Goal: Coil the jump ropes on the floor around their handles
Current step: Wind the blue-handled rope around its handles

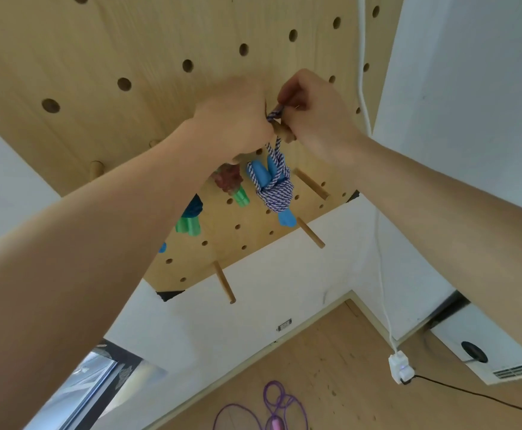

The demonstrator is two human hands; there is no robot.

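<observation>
At the pegboard: both hands are raised to a wooden peg (282,130) that sticks out of the pale wooden pegboard (123,41), with the coiled rope hanging just under them.
Coiled rope: the purple-and-white jump rope (274,191) is wound in tight turns around its two blue handles (261,175); one blue end shows above the bundle and one pokes out below it. A doubled strand of striped cord runs up from the bundle to the peg.
Rope loop: the top of the cord (276,113) is looped over the peg, between the two hands.
Right hand: the right hand (312,110) has its fingers curled and pinches the cord loop above the peg.
Left hand: the left hand (238,119) is closed in a fist right against the peg and cord; its fingertips are hidden, so what exactly it grips cannot be told.
Other ropes hung: a reddish bundle with green handles (233,183) and a teal bundle with green handles (191,217) hang on the board to the left, partly behind the left forearm.
On the floor: a thin purple jump rope (280,398) lies uncoiled in loose loops on the wooden floor (340,352), with a pink handle at the lower edge.
Nearby: a white cable (383,274) runs down the wall to a white power strip (401,369).
</observation>
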